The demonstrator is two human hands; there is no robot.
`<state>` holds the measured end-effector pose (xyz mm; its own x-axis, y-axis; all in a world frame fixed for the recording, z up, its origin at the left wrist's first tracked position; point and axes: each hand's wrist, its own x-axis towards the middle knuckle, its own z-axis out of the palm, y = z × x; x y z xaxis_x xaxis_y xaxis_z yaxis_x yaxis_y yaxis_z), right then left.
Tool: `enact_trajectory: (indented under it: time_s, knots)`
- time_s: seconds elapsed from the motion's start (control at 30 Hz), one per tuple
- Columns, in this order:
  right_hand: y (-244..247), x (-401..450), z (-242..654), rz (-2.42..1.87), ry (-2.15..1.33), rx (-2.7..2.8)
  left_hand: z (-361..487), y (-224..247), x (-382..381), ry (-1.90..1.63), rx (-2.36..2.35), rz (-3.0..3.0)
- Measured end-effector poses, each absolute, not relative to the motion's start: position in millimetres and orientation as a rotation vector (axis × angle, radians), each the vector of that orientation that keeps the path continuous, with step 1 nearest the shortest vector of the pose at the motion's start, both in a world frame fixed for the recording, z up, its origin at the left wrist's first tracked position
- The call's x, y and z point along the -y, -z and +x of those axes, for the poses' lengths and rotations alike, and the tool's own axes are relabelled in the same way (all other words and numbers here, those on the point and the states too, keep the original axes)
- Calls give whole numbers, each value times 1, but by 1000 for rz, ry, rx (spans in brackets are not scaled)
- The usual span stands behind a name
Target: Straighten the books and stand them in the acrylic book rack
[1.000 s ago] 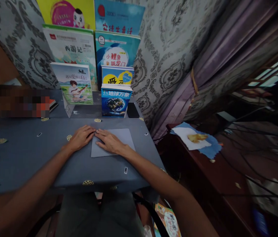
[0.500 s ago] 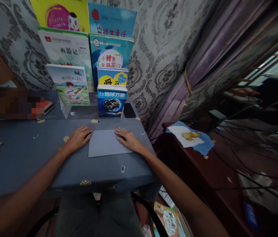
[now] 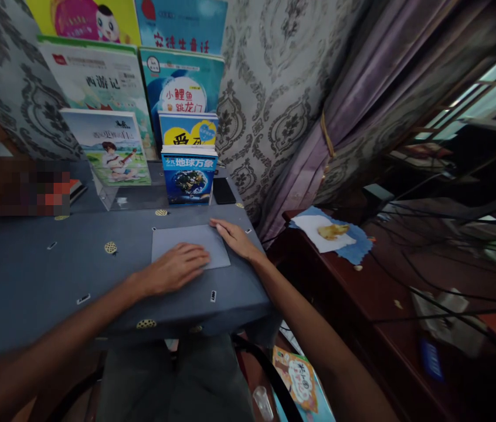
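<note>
A pale grey rectangular sheet or thin board (image 3: 215, 246) lies flat on the blue-grey tablecloth (image 3: 23, 281). Across its lower left part my left hand (image 3: 177, 268) rests palm down, fingers stretched toward the right. My right hand (image 3: 233, 235) is at the sheet's upper right edge, fingers extended and pointing up and left, with nothing gripped. Beyond the sheet stands a blue book with a globe (image 3: 189, 180) at the front of a clear stand.
More books (image 3: 111, 146) stand upright behind, against patterned wallpaper. A black phone (image 3: 224, 191) lies right of the stand. Another book (image 3: 74, 192) is at the left. To the right, a dark red table (image 3: 353, 293) bears a blue cloth (image 3: 357, 249), white paper and cables.
My left hand has moved right, from the sheet's left edge onto its surface. My right hand stays near the right edge. The whole view has shifted slightly.
</note>
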<state>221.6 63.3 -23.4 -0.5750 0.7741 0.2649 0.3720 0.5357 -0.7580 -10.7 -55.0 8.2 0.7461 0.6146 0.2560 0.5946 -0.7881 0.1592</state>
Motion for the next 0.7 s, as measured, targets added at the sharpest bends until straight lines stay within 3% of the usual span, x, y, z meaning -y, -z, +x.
enact_trajectory:
  time_s: [0.2, 0.7]
  knots:
    - [18, -60, 222, -929, -945, 2124, 35, -13, 60, -226, -731, 2903]
    - [14, -60, 222, -960, -1054, 1998, 25, -8, 7, -220, -990, 2936]
